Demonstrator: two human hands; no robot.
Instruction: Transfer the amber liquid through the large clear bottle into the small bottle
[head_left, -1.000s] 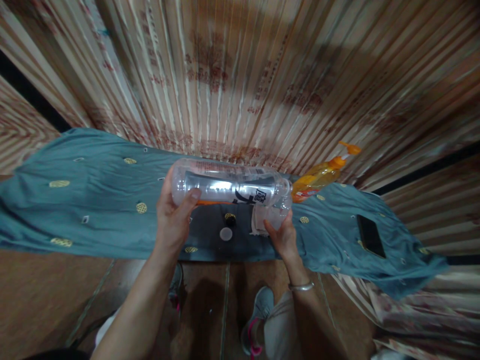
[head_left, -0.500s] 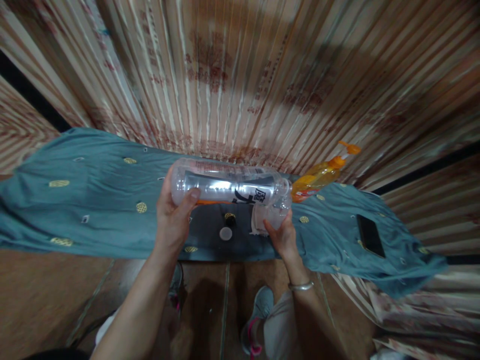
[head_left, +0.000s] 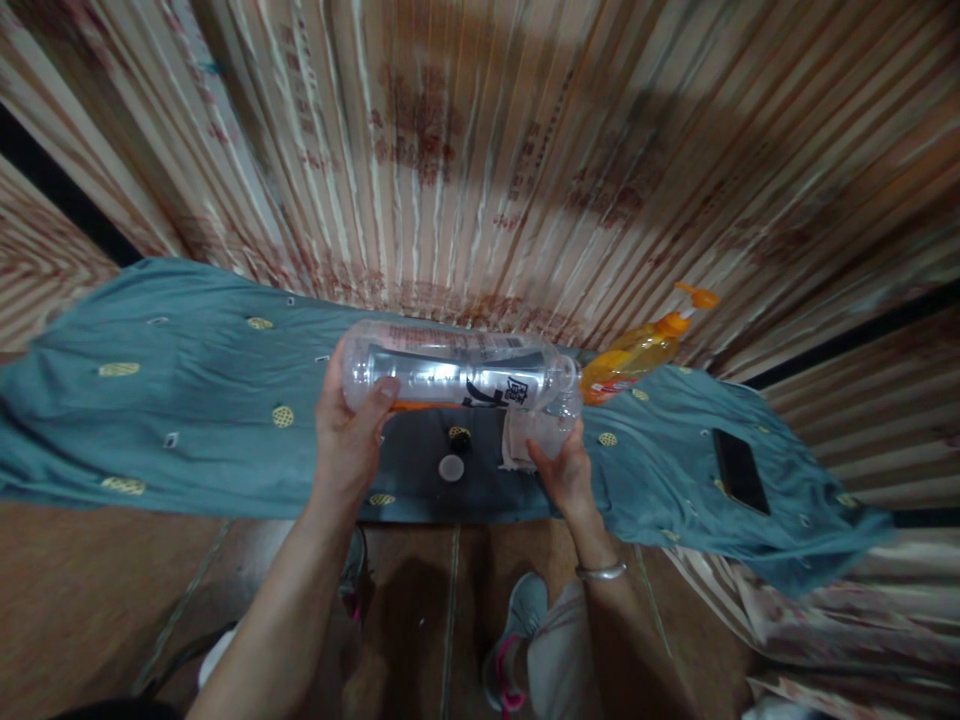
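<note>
Above the tabletop's near edge (head_left: 420, 505), a large clear bottle (head_left: 450, 370) is gripped by the half-curled left hand (head_left: 349, 410); a small clear container (head_left: 553, 432) is clasped by the right (head_left: 570, 465).

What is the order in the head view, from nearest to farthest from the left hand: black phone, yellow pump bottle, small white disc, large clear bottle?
1. Large clear bottle: held in the left hand.
2. Small white disc: on the cloth, right of that hand.
3. Yellow pump bottle: past the right hand.
4. Black phone: near the cloth's right end.
</note>
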